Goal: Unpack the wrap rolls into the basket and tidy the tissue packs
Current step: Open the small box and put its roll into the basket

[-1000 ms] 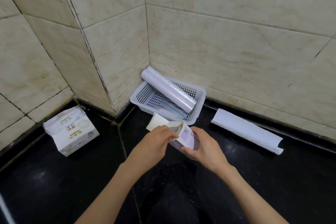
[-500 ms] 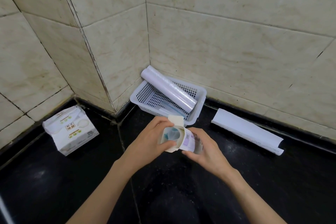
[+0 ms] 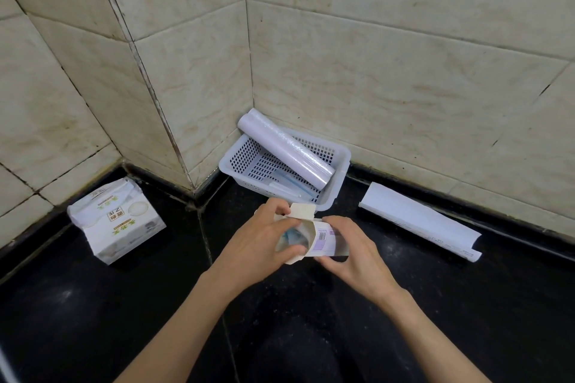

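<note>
Wrap box (image 3: 323,238) held steady by right hand (image 3: 351,253); left hand (image 3: 258,242) fingers inside open end, gripping roll; basket (image 3: 337,188) at 12 o'clock.

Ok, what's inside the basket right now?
One wrap roll lies slanted in the basket, its upper end over the rim. Beneath it lie thin clear-and-blue items, partly covered and not identifiable.

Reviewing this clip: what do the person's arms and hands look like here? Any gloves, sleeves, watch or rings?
Both arms are bare from the bottom edge of the picture up to the fingers; no sleeve is in view. The left hand and right hand wear no gloves, and no watch, bracelet or ring shows on either wrist or on the visible fingers. The nails look short and unpainted. No markings or bandages can be seen.
</note>
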Demonstrator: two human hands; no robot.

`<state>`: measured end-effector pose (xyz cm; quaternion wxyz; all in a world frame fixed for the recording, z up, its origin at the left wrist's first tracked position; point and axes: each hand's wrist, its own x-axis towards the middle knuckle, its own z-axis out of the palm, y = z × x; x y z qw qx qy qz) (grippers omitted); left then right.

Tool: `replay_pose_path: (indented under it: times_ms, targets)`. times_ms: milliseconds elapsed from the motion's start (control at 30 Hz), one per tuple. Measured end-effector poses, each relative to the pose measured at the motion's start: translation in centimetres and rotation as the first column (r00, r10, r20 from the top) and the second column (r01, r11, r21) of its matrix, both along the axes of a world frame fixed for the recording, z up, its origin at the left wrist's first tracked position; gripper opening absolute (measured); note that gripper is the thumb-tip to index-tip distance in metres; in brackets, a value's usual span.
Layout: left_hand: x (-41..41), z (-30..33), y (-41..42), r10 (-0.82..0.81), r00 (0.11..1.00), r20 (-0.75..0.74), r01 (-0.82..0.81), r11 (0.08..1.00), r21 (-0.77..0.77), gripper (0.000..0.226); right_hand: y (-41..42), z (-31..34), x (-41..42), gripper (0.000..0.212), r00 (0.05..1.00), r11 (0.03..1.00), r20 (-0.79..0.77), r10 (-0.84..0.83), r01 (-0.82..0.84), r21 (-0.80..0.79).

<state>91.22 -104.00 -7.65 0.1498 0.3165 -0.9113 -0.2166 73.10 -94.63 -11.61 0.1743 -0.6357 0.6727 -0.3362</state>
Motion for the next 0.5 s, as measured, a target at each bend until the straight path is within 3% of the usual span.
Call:
replay_pose_path:
  times_ms: [133,333,500]
  targets:
    - [0.08,-0.16,-0.28,0.013,1.0,0.017,-0.012,0.998,-0.067,0.027,0.1,-0.02,0.06,0.046,1.0,1.0,0.004,0.02,-0.02,-0.015]
    - [-0.33,-0.25,-0.17,0.05,0.995,-0.084,-0.066,0.977,-0.201,0.015,-0.07,0.21,0.24,0.046,0.999,0.999,0.019,0.028,-0.028,-0.033]
    - [-0.12,-0.48,-0.35,0.032,0.992,-0.125,-0.056,0.981,-0.186,0.004,-0.23,-0.28,-0.18,0.049,1.0,1.0,0.017,-0.011,0.011,0.028]
